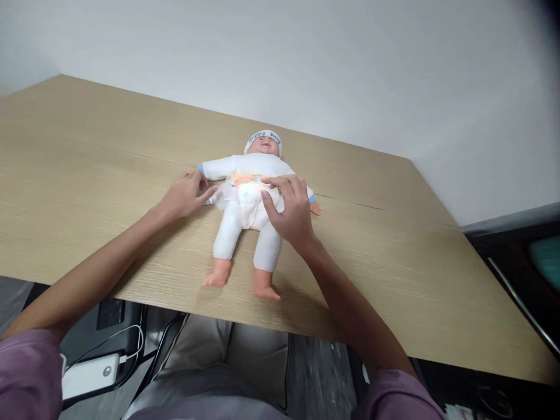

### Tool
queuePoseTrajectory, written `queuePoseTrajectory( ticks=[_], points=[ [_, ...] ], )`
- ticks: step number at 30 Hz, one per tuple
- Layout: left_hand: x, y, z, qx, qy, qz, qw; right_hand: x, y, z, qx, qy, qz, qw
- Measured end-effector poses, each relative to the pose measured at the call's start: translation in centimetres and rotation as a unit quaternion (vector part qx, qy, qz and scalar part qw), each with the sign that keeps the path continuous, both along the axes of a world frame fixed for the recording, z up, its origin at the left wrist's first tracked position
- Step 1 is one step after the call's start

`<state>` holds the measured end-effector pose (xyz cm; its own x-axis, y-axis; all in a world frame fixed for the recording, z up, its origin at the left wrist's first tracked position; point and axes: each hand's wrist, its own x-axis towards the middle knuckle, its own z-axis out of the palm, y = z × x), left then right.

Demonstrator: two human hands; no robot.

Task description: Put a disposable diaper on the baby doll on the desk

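Observation:
A baby doll [223, 166] in a white outfit and a cap with blue lettering lies on its back, its feet toward me. Around its hips is a white diaper [252, 204] with an orange printed waistband. On the left of the picture, a loose side flap [225, 195] of the diaper sticks out. My left hand [186, 195] is beside this flap, thumb stretched toward it and apart from the curled fingers. Over the diaper's front, on the other side, lies my right hand [291, 210], thumb and fingers spread; it covers that side of the waistband.
The doll rests on a wide wooden table [131, 128] with a seam across it. A pale wall [280, 64] stands behind. Below the near edge, a white power bank [90, 376] with a cable lies on a black chair [126, 332].

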<state>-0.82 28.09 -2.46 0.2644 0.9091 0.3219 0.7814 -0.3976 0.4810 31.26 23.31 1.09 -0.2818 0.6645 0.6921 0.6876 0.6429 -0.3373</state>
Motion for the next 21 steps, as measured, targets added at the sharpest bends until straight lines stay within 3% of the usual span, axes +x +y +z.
queuePoseTrajectory(
  ticks=[4,8,11,14,17,21],
  points=[
    [-0.5,-0.2,-0.8,-0.055,0.051,-0.01,0.997,-3.1,2.4,1.9,-0.046,-0.055,0.054,0.996],
    [-1.2,1.3,-0.5,-0.158,0.045,-0.029,0.986,-4.6,5.0,1.3,-0.099,-0.105,0.066,0.987],
    [-2.0,2.3,0.8,-0.245,-0.032,-0.056,0.967,-4.8,6.1,0.2,-0.12,-0.116,0.066,0.984],
    [-2.0,2.8,2.4,-0.262,-0.148,-0.064,0.951,-4.8,6.2,-0.4,-0.121,-0.106,0.062,0.985],
    [-0.2,3.2,3.9,-0.252,-0.208,-0.053,0.944,-4.9,6.2,-0.7,-0.125,-0.093,0.061,0.986],
    [4.3,3.6,4.8,-0.263,-0.27,-0.083,0.923,-5.1,6.5,-1.1,-0.131,-0.05,0.065,0.988]
  ],
)
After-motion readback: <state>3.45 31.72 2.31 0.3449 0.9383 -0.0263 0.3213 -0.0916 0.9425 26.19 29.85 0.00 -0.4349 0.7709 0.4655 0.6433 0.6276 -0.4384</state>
